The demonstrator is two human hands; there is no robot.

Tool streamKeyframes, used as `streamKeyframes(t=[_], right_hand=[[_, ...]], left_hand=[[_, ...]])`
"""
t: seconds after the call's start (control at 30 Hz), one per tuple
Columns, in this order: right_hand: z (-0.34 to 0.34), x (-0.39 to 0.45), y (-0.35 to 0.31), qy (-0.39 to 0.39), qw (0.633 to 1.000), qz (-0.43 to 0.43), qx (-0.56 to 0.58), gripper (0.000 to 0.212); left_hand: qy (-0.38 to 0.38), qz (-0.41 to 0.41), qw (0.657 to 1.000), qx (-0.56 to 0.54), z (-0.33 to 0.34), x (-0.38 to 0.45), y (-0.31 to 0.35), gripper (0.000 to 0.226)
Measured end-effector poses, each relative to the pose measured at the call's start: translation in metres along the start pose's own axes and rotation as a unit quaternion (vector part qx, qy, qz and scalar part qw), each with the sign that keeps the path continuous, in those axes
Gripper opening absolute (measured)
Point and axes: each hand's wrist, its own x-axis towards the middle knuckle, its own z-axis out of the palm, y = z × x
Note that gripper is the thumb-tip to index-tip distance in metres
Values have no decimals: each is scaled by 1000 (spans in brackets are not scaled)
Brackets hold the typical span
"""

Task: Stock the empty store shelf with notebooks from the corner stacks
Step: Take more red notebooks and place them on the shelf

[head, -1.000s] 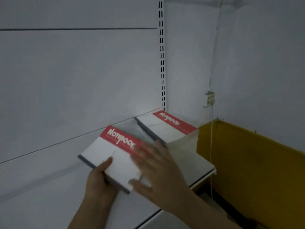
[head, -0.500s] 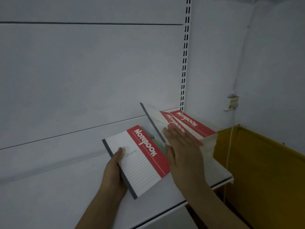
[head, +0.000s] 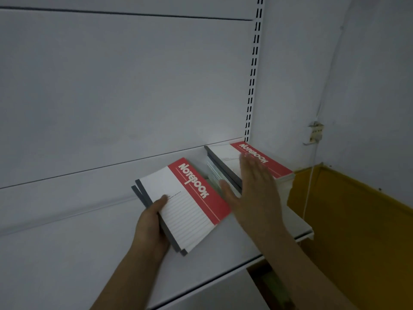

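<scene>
Left hand (head: 152,229) is gripping a small bundle of white-and-red notebooks with dark grey spines (head: 185,204), at least two going by the doubled spine edges. The thumb sits on top of the front cover near the spine and the rest of the fingers are tucked under, out of sight. The bundle's long axis runs diagonally, from near-left by the palm up toward the back right. The red band with "NOTEBOOK" printed along it follows the right-hand long edge, away from the hand, and the spine side is against the palm. It's just over the white metal store shelf (head: 67,253); can't tell if the far end is actually resting on it.

Right hand (head: 252,186) is flat, fingers straight and close together, nothing held. It sits right of the bundle, with the fingertips laid over the stack of matching red-and-white notebooks (head: 266,164) in the shelf's back right corner. That stack lies flat against the white back panel (head: 123,86), by the slotted upright rail (head: 252,70), its long axis on about the same diagonal, red bands on the right. A loose notebook looks tilted against its left side, bit blurry though.

Off to the right there's a yellow panel (head: 357,231) below the white wall.
</scene>
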Motion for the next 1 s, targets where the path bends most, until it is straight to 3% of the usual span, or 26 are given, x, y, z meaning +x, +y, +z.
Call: streamKeyframes(t=[0.07,0.17,0.2,0.3,0.4,0.5,0.57,0.63,0.7,0.77,0.83,0.87,0.93,1.0], right_hand=[[4,1,9,-24,999,27,-31,65],[6,-6,7,52,997,7,-61,32],[3,-8,4,71,996,1,-57,34],[-10,-11,-6,137,989,27,48,72],[4,-34,-32,175,980,-87,37,59],[47,-61,-54,65,981,-179,22,57],[64,-72,-60,-23,978,-190,80,60],[65,-67,-59,-31,977,-169,123,59],[52,-53,-54,-2,984,-124,127,56],[37,-31,-51,5,982,-61,177,70],[19,-10,-57,-22,957,9,291,82],[12,-3,-61,-37,936,28,348,79],[5,3,-63,-54,900,46,431,52],[3,5,-69,-33,888,45,457,26]], left_hand=[[-5,-3,1000,2,0,-2,-1,30],[-13,-7,1000,13,2,-1,0,29],[-10,-5,1000,20,2,-1,-1,28],[-11,11,999,46,3,-1,-3,28],[-5,38,998,40,4,-1,-3,49],[-16,27,999,22,5,-1,-1,79],[-12,39,999,16,2,-5,1,62],[-7,73,997,21,-1,-7,3,39],[-30,110,993,28,-2,-12,8,34],[-31,160,982,91,-1,-18,21,29],[-26,204,961,187,3,-23,34,25],[-34,213,946,242,3,-25,39,25],[-50,201,918,338,2,-31,43,30],[-63,178,904,384,-9,-38,43,33]])
